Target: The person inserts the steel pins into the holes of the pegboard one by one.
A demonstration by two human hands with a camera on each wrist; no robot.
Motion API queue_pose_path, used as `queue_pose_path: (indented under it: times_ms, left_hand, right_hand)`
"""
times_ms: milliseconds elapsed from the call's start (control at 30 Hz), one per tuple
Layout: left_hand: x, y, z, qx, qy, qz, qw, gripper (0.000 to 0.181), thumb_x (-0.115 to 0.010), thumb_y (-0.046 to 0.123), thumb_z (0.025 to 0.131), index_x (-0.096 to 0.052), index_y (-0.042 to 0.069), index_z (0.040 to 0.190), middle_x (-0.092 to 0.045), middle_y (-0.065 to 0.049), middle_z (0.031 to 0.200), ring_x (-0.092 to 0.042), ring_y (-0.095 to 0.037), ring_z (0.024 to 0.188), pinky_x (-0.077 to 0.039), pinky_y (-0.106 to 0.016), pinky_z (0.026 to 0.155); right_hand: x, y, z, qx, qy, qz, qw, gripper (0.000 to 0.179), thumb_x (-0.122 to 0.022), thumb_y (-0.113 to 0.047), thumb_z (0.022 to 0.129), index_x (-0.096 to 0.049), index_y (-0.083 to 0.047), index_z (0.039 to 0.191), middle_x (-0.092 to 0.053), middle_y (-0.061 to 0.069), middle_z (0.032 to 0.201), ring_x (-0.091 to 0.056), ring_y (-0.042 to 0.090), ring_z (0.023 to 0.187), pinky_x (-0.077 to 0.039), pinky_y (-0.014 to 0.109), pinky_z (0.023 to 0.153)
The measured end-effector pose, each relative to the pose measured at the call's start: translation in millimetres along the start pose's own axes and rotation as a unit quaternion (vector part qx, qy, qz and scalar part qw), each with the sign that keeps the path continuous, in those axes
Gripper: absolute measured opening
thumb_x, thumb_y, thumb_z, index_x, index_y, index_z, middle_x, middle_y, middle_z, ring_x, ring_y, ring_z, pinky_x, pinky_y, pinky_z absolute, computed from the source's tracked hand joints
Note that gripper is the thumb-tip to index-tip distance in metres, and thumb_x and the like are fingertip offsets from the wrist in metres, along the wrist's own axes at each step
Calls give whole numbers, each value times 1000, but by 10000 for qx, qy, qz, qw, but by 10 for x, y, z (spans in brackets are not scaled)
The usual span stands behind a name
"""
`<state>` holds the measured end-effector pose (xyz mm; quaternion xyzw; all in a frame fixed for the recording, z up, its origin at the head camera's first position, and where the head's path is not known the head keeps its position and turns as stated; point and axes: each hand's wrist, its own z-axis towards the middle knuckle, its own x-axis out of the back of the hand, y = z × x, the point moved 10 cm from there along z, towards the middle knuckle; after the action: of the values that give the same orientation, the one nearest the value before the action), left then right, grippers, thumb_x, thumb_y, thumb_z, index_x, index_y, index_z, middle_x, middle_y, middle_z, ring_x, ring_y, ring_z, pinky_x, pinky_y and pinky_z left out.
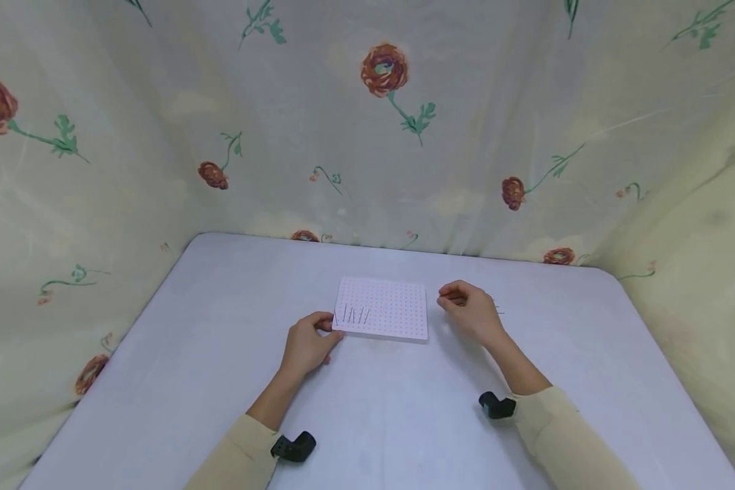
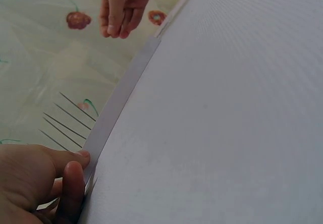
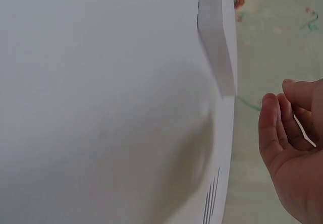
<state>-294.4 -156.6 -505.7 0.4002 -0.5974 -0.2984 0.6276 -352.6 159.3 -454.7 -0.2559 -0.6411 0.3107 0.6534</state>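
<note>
A white perforated board lies on the table, and several thin dark metal pins stand slightly tilted in holes near its front left corner. At that corner my left hand grips the board, its thumb on the front edge. To the board's right, my right hand hovers above the table, apart from the board. Its fingers are bent, with the thumb tip close to them. Whether something thin is between these fingertips cannot be made out. More thin pins lie beside it on the table.
The white-covered table extends around the board on all sides. A flowered curtain hangs along its back and sides. Dark wrist devices sit at both sleeve cuffs.
</note>
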Motion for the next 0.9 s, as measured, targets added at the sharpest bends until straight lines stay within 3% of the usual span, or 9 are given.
queue_pose_path:
  times_ms: [267,567,900]
  left_hand:
    - [-3,6,8,-20,10,34,10000,41,-77,12,88,-67,2,127,-68,-10,98,-54,-10,45,-47,-19,43]
    - [7,-19,-11,41,50,4,10000,42,-77,13,88,-67,2,127,-68,-10,99,-54,-11,45,-46,-18,42]
    - [-9,11,-19,72,24,-3,10000,42,-77,13,88,-67,2,127,-68,-10,99,-53,-11,46,-47,-19,43]
  right_hand:
    - [399,351,-58,-176,182,-246,9994,29,-64,-21,100,-67,-2,122,-72,18,113,-68,30,103,-52,25,80]
    - [723,701,-91,-365,153,-609,9974,35,-63,-24,101,-65,0,126,-70,19,115,-66,31,105,-49,26,79]
    - [896,1081,-127,-650,98,-835,9943,36,-64,-25,99,-64,3,122,-69,21,112,-65,30,100,-48,26,75]
